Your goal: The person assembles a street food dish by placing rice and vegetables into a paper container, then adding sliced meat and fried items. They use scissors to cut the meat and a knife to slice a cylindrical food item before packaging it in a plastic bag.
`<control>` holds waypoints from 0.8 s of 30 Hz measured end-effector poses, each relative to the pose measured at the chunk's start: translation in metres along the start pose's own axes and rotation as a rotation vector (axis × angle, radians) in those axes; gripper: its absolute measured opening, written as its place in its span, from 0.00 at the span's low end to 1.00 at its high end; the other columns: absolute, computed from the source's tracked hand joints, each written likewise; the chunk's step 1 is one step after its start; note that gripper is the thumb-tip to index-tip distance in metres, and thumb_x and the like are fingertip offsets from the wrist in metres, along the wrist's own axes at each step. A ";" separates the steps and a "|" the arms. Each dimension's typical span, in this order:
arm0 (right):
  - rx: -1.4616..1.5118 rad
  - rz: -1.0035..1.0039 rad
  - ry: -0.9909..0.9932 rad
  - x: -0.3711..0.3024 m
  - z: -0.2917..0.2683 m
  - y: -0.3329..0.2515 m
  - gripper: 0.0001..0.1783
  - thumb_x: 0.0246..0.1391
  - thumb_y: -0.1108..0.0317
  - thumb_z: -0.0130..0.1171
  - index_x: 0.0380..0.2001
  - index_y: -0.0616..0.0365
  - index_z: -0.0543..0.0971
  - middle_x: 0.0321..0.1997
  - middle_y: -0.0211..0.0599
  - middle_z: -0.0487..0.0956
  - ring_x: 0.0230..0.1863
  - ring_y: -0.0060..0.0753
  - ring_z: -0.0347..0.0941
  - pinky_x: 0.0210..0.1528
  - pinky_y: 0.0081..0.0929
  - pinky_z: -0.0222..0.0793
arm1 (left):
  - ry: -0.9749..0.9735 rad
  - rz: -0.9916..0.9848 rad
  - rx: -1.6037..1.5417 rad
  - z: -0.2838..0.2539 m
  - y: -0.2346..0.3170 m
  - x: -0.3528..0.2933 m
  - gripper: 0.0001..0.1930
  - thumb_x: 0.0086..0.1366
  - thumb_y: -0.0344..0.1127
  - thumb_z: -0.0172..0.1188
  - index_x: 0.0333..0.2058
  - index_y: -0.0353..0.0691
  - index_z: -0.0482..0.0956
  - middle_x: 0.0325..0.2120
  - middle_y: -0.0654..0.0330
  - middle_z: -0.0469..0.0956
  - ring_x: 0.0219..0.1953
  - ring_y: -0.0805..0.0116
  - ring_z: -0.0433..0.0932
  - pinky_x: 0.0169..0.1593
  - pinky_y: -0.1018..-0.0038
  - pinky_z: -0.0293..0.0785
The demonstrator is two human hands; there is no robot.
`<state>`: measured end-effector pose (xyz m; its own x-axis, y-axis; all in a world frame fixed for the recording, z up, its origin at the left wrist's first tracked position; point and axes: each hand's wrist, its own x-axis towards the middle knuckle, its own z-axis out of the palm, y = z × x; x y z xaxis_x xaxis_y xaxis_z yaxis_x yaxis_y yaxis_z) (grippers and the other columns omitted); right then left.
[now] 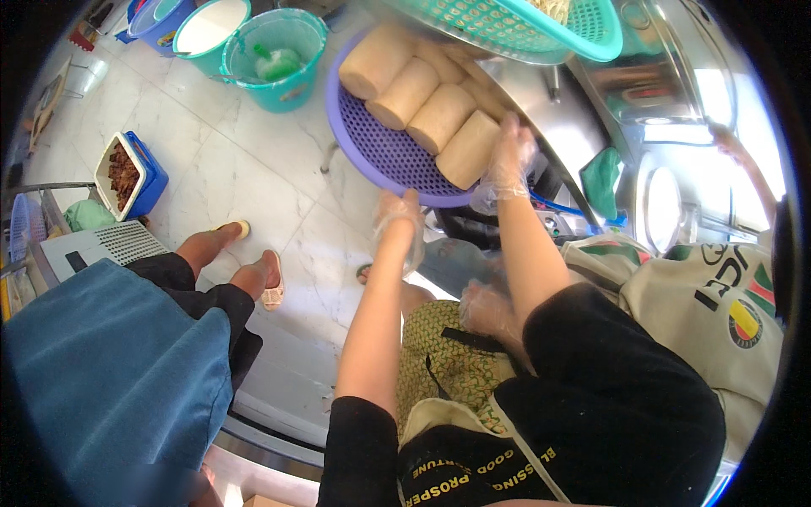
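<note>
A round purple basket (355,152) with a perforated bottom holds several thick, pale tan cylindrical rolls (443,117) lying side by side. My left hand (399,218), in a clear plastic glove, is closed on the basket's near rim. My right hand (509,160), also gloved, grips the basket's right side, close against the nearest roll; its fingers partly cover the rim there. Below my right forearm another gloved hand (490,311) shows, seemingly that of the person at my right.
Teal buckets (274,72) stand on the tiled floor at upper left. A blue-and-white box (139,177) holds dark brown pieces. A turquoise strainer basket (498,29) sits beyond the purple one. People stand at my left, in a blue garment (118,363), and at my right, in a beige shirt (693,304).
</note>
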<state>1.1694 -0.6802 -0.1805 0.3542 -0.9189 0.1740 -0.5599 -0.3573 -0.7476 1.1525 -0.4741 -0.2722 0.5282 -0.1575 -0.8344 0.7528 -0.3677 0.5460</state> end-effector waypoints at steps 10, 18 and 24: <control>0.295 -0.033 -0.340 -0.024 -0.005 0.015 0.29 0.67 0.51 0.55 0.56 0.70 0.73 0.54 0.53 0.79 0.54 0.40 0.75 0.60 0.35 0.68 | 0.053 -0.026 0.104 0.004 -0.012 0.011 0.29 0.67 0.53 0.55 0.60 0.40 0.71 0.56 0.41 0.76 0.60 0.43 0.75 0.64 0.56 0.68; 0.022 -0.542 -0.331 -0.054 0.003 0.025 0.68 0.41 0.61 0.81 0.75 0.60 0.43 0.72 0.54 0.58 0.66 0.47 0.64 0.68 0.37 0.63 | -0.189 0.134 -0.210 -0.017 -0.042 0.006 0.21 0.67 0.45 0.56 0.54 0.40 0.70 0.46 0.49 0.78 0.44 0.55 0.78 0.45 0.62 0.72; 0.396 -0.111 -0.512 -0.027 0.014 0.054 0.76 0.37 0.67 0.82 0.75 0.58 0.33 0.65 0.53 0.67 0.61 0.42 0.69 0.65 0.33 0.68 | -0.118 0.063 -0.531 -0.055 -0.093 -0.039 0.16 0.69 0.35 0.58 0.52 0.43 0.66 0.38 0.57 0.77 0.31 0.69 0.76 0.26 0.70 0.74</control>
<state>1.1403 -0.6727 -0.2341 0.7604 -0.6494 0.0093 -0.2165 -0.2670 -0.9391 1.0836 -0.3833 -0.2862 0.5541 -0.2775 -0.7848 0.8320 0.1541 0.5329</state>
